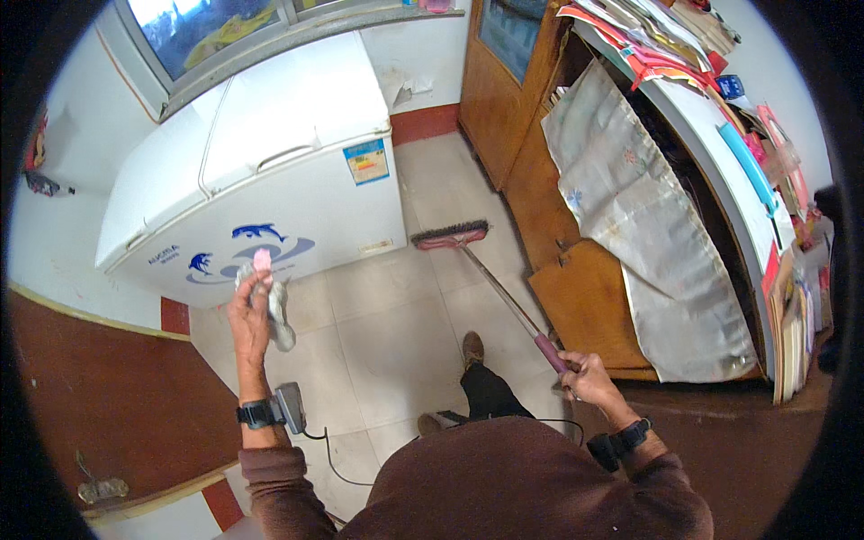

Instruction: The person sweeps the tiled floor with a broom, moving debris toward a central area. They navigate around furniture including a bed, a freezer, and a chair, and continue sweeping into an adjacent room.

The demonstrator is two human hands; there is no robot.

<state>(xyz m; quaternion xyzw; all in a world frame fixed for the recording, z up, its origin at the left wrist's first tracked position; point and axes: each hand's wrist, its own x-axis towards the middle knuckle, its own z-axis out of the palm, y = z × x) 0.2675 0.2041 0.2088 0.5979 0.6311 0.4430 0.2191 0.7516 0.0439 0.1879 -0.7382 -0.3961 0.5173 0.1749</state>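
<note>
My right hand (589,379) grips the purple handle end of a push broom (503,290) with a metal pole. The broom's wide head (451,234), with dark bristles and a pinkish-red base, rests on the tiled floor between the freezer and the wooden cabinet. My left hand (250,312), raised on the left, pinches a small pink piece (262,261) and a crumpled whitish cloth or bag (280,317) that hangs beside the fingers. Behind that hand, farther off, stands the white chest freezer (297,209).
On the right, a wooden cabinet (594,297) has a hanging grey cloth (634,223) and stacked papers (648,40) on top. A brown door (121,391) is at left. My shoe (474,347) is on the floor; a black cable (329,459) hangs near my left arm.
</note>
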